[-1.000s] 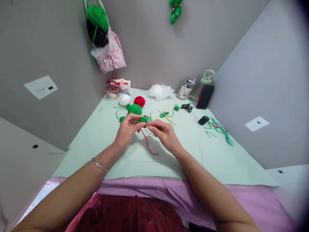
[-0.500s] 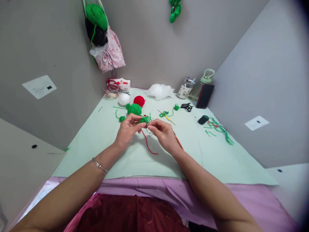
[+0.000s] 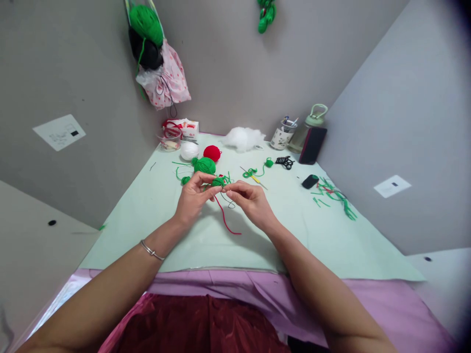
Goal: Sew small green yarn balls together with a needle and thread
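Observation:
My left hand (image 3: 192, 198) pinches a small green crocheted piece (image 3: 218, 182) between thumb and fingers, above the middle of the table. A red yarn strand (image 3: 223, 215) hangs from it down onto the table. Close by on the right, my right hand (image 3: 250, 202) is closed, thumb against fingers, at the edge of the piece. Whatever lies in that pinch is too small to make out. A thin dark thread (image 3: 231, 205) loops below the fingertips. Just behind my left hand sits a green yarn ball (image 3: 204, 166).
Red (image 3: 212, 153) and white yarn balls (image 3: 189, 151) stand behind, near white stuffing (image 3: 244, 139). Yellow-handled scissors or a similar tool (image 3: 255, 179), a black hair clip (image 3: 285, 162) and green yarn scraps (image 3: 333, 193) lie right. A bottle (image 3: 304, 132) and phone (image 3: 312, 146) stand at the back.
My right hand has shifted slightly right, and its wrist now covers the orange stick seen before. The dark strand across the green piece no longer shows there. My left hand has barely moved.

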{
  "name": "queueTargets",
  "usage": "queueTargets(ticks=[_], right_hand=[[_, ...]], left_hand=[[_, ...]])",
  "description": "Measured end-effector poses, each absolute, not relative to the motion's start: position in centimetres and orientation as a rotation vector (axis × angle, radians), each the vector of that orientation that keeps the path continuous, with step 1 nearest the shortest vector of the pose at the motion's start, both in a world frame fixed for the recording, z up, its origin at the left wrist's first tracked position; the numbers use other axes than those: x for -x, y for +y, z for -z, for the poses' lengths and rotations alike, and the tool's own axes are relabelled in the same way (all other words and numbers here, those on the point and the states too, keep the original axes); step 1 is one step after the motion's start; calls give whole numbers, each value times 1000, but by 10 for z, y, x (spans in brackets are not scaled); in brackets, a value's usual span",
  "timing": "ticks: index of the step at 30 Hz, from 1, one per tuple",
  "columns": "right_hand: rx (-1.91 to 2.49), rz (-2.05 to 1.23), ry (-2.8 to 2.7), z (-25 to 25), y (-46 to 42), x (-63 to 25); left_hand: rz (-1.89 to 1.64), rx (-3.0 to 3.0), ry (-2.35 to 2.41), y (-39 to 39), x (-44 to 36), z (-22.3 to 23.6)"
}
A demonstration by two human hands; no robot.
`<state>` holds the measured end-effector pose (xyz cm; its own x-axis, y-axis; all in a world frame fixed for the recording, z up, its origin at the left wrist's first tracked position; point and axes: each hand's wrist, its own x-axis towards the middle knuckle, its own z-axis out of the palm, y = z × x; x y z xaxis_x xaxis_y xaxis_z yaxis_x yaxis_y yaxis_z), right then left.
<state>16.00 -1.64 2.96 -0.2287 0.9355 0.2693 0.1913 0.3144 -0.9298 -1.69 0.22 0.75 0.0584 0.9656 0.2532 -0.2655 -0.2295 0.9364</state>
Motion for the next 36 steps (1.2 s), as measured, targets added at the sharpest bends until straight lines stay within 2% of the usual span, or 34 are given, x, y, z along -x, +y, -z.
queueTargets(ticks=[18,36], right_hand=[[1081,-936,-1685,-34,-20,-162],[991,-1037,-1497,-18,-14,-152]], left_hand=[[-1403,-1256,827,1,18,-7],[-1391,-1178,772,-1,14,-5]])
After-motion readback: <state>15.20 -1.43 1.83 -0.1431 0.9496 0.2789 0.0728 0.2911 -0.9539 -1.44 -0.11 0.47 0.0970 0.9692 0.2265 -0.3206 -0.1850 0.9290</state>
